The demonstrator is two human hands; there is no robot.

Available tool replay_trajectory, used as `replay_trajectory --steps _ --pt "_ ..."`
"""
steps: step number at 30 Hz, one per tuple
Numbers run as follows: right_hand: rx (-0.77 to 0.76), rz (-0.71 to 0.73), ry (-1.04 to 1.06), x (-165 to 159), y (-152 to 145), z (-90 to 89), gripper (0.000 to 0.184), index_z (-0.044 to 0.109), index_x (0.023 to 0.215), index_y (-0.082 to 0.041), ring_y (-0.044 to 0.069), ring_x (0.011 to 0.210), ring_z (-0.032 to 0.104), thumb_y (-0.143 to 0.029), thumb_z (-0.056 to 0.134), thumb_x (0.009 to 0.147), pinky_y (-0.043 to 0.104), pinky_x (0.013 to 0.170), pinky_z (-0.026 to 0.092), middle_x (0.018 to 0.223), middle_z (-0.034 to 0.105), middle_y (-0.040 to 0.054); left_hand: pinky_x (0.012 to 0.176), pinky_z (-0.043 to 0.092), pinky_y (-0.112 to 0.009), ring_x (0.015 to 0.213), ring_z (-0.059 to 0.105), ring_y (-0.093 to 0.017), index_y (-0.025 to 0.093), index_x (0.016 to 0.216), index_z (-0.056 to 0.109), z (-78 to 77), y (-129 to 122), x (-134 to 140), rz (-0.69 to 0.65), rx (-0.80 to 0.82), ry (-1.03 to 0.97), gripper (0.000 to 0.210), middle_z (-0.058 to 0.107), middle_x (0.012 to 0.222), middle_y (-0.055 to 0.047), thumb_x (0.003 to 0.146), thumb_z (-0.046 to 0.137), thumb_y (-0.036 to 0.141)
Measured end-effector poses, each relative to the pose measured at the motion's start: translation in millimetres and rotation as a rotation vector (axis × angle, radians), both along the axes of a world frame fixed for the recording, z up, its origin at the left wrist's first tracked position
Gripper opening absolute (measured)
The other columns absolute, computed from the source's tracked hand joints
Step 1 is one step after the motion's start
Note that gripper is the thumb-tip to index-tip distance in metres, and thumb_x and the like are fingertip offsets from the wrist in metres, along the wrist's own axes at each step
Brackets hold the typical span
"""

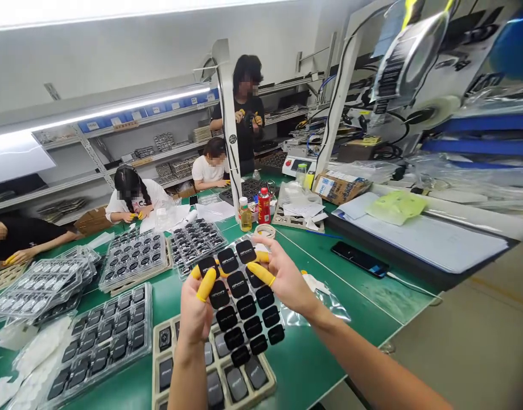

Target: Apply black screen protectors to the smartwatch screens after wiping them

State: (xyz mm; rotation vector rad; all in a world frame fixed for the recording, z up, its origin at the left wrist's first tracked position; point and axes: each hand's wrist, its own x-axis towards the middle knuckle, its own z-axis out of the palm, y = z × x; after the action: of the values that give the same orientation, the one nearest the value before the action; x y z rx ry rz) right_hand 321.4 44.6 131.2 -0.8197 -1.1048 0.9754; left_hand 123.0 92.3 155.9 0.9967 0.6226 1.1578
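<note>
Both my hands hold up a clear sheet of black rounded-square labels [246, 306] with pale lettering. My left hand [196, 304] pinches its upper left corner, and my right hand [282, 276] grips its upper right edge. Yellow finger cots cover some of my fingertips. Just beneath the sheet lies a beige compartment tray [270, 386] with dark watch-like pieces in its cells; the sheet and my left forearm hide part of it. To the left, a clear plastic tray [105, 336] carries rows of dark square pieces.
More stacked trays [133, 256] cover the table's left side. Behind the sheet stand a red can [264, 206] and a bottle of yellow liquid [244, 215]. A phone [359, 259] with a cable lies right, beside papers [432, 233]. Co-workers [137, 196] sit across the table; another person [247, 114] stands.
</note>
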Motion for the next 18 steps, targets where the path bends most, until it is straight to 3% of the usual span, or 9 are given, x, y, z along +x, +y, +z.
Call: replay_trajectory --steps 2,5,9,11,14,18 --pt "-0.027 0.01 0.02 -7 -17 -12.5 0.083 0.044 0.157 -0.031 0.017 0.089 0.077 -0.055 0.091 0.094 0.035 0.09 0.065 0.107 0.076 0.0006 0.072 0.069 -0.032 0.069 0.081 -0.021 0.018 0.1 0.083 -9.8 -20 -5 0.028 -0.031 0.034 0.061 0.084 0.078 -0.004 0.064 0.109 0.06" --pt "-0.06 -0.015 0.057 -19 -48 -38.7 0.081 0.046 0.16 -0.032 0.014 0.086 0.073 -0.057 0.089 0.096 0.031 0.086 0.063 0.102 0.072 -0.0018 0.084 0.072 -0.037 0.084 0.086 -0.026 0.018 0.101 0.084 -29.8 -48 -17 0.099 -0.038 0.083 0.062 0.088 0.091 -0.008 0.064 0.107 0.062" --pt "-0.073 -0.13 0.033 -37 -87 -69.5 0.072 0.049 0.162 -0.034 0.014 0.092 0.072 -0.058 0.082 0.102 0.031 0.092 0.062 0.108 0.074 0.0002 0.096 0.071 -0.041 0.1 0.088 -0.03 0.018 0.116 0.085 -51.4 -76 -35 0.164 -0.04 0.153 0.066 0.089 0.103 -0.012 0.071 0.103 0.064" --pt "-0.063 -0.152 -0.015 -44 -101 -77.1 0.068 0.051 0.162 -0.033 0.015 0.094 0.073 -0.057 0.078 0.104 0.032 0.096 0.061 0.11 0.075 0.0013 0.097 0.07 -0.041 0.099 0.088 -0.031 0.018 0.115 0.086 -59.2 -85 -42 0.188 -0.04 0.189 0.069 0.089 0.1 -0.012 0.069 0.104 0.066" --pt "-0.042 -0.116 -0.077 -50 -115 -80.9 0.065 0.051 0.164 -0.032 0.016 0.095 0.073 -0.055 0.074 0.107 0.034 0.096 0.062 0.111 0.077 0.0024 0.09 0.071 -0.038 0.09 0.087 -0.029 0.017 0.096 0.087 -73.3 -97 -51 0.24 -0.033 0.231 0.065 0.088 0.09 -0.01 0.059 0.108 0.066" --pt "-0.05 -0.061 -0.13 -55 -129 -88.0 0.067 0.051 0.168 -0.031 0.018 0.093 0.072 -0.052 0.073 0.108 0.034 0.091 0.062 0.111 0.079 0.0045 0.084 0.072 -0.035 0.086 0.086 -0.028 0.018 0.088 0.086 -100.7 -116 -65 0.356 -0.065 0.223 0.063 0.087 0.087 -0.009 0.053 0.11 0.064"
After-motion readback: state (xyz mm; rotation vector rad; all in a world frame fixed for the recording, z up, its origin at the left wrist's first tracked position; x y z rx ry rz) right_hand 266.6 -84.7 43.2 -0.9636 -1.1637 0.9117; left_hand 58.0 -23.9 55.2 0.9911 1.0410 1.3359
